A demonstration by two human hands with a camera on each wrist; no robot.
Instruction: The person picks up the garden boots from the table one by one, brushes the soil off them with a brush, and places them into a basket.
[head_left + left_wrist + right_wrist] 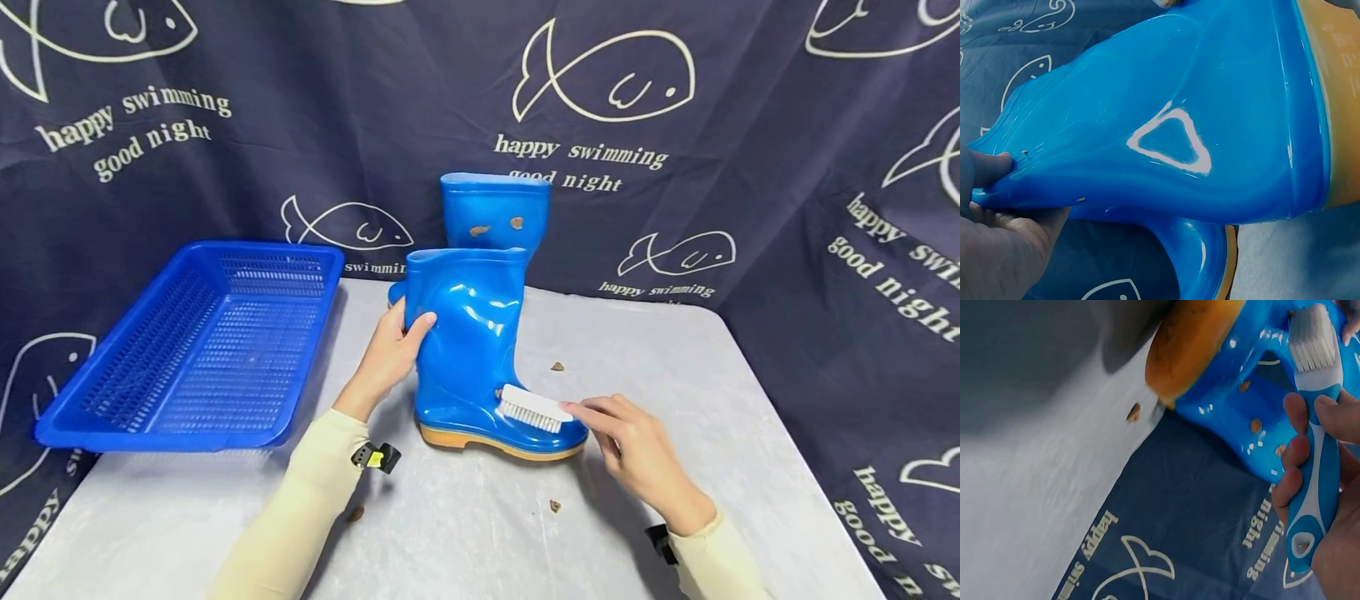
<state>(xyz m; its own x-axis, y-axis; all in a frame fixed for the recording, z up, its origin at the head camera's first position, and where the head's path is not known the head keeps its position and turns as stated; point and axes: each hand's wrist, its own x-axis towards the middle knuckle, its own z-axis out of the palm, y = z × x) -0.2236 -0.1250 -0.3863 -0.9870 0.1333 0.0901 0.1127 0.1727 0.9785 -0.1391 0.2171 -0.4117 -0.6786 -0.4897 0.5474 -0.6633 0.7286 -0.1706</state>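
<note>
A shiny blue rubber boot (468, 350) with a tan sole stands upright on the table, toe to the right in the head view. My left hand (390, 350) grips the back edge of its shaft, thumb on the near side; the left wrist view shows the rubber pinched between thumb and fingers. In my right hand (637, 446) is a scrubbing brush (536, 407), its white bristles down at the boot's instep. A brown bit (498, 393) shows beside the brush head. The right wrist view shows fingers curled round the blue-and-white handle (1315, 481).
A second blue boot (495, 208) stands behind, with brown bits on its shaft. On the left is a blue plastic basket (296, 408). Several brown crumbs (555, 506) lie on the pale tabletop (645, 350). A dark fish-print cloth (420, 100) hangs behind.
</note>
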